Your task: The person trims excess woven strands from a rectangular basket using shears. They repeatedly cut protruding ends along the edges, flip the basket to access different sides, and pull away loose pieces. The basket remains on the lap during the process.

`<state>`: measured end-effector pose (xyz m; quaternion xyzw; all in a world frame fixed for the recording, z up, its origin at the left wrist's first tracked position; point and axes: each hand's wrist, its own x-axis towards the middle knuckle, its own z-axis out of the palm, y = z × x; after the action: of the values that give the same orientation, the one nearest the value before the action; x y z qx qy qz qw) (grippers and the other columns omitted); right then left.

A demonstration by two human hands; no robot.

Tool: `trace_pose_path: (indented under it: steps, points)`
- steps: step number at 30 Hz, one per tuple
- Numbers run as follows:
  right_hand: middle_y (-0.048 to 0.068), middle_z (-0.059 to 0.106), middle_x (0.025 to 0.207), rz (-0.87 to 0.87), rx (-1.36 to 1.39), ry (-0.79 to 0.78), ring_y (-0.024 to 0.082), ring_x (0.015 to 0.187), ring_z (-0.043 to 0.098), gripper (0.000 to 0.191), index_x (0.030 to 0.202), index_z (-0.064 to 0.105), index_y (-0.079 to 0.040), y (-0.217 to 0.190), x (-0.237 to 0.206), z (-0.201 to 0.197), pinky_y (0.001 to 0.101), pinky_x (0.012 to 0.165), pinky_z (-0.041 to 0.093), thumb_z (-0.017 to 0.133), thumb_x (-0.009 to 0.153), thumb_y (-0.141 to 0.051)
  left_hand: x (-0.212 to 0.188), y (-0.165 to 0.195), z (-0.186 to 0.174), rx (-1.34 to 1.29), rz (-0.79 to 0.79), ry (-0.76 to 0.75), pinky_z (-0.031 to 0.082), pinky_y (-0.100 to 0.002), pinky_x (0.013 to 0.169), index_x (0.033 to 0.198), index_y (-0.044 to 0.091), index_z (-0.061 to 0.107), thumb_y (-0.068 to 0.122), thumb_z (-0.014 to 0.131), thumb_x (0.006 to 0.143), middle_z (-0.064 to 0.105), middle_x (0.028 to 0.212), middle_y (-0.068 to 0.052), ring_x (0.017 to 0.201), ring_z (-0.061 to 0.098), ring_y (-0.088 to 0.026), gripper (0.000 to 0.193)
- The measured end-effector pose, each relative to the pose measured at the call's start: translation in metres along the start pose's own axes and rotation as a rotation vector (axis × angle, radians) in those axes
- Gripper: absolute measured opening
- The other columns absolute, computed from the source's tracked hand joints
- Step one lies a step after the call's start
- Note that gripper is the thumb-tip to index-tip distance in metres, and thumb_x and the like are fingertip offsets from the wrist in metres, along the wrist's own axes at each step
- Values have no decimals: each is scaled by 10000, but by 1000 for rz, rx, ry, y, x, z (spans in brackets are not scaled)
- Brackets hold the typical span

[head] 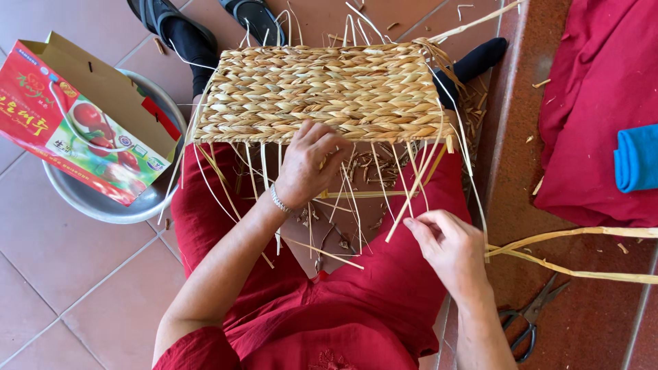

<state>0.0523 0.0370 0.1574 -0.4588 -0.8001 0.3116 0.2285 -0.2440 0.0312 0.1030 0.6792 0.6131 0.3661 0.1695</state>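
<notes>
Two hands work at a woven straw mat (322,92) that lies across the person's lap, its loose, unwoven strands hanging down over the red clothing toward the body. The left hand (308,164) rests on the near edge of the mat, fingers curled and pinching into the weave where the free strands begin; a thin bracelet (277,202) sits on that wrist. The right hand (445,243) is lower and to the right, well apart from the mat's edge, with thumb and fingertips closed on a long pale straw strand (411,199) that runs up and leftward to the mat. More long straw stalks (582,253) stretch off to the right across the red floor. A pair of scissors (531,322) lies on the floor just beside the right forearm. To the left, a metal basin (103,202) holds a red printed paper bag (75,116). Beyond the mat, two feet in dark sandals (205,20) show on the tiles. At the right edge lies a red cloth (596,103) with a blue folded cloth (637,157) on it.
</notes>
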Motion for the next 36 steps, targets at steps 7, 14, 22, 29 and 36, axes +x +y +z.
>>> trace_pose_path:
  steps: [7,14,22,29,36]
  points:
    - [127,762,995,-78,399,-30,153,796,734,152,1116,715,1,-37,15,54,260,662,592,631,1024,-85,-31,5,18,217,-202,-70,556,-396,535,789,77,675,338,770,934,697,673,-102,566,679,-249,314]
    - [70,756,1041,326,479,-302,166,878,763,293,1279,627,-45,-7,62,135,307,687,635,526,1029,-163,-29,-15,16,-32,-321,-73,577,-338,534,956,69,760,222,680,919,733,661,-107,526,708,-198,176]
    - [57,707,811,464,951,-165,124,708,664,264,974,678,-65,14,69,148,282,648,572,690,990,-328,-28,-23,-10,-549,-763,-374,586,-290,472,1060,23,719,180,650,972,733,698,-64,530,719,-128,192]
    - [-23,566,599,493,789,-231,65,534,511,378,718,627,-106,17,72,133,238,499,406,637,1012,-345,-26,3,-1,168,-346,-108,595,-398,726,1087,87,697,282,729,988,719,1035,-89,928,718,-243,221]
    - [-46,446,532,481,929,-144,50,458,348,429,621,526,-126,22,68,140,248,431,263,646,996,-297,3,-20,28,579,75,-1,316,-593,1159,1319,171,652,263,750,854,562,1403,-100,1365,470,-301,485]
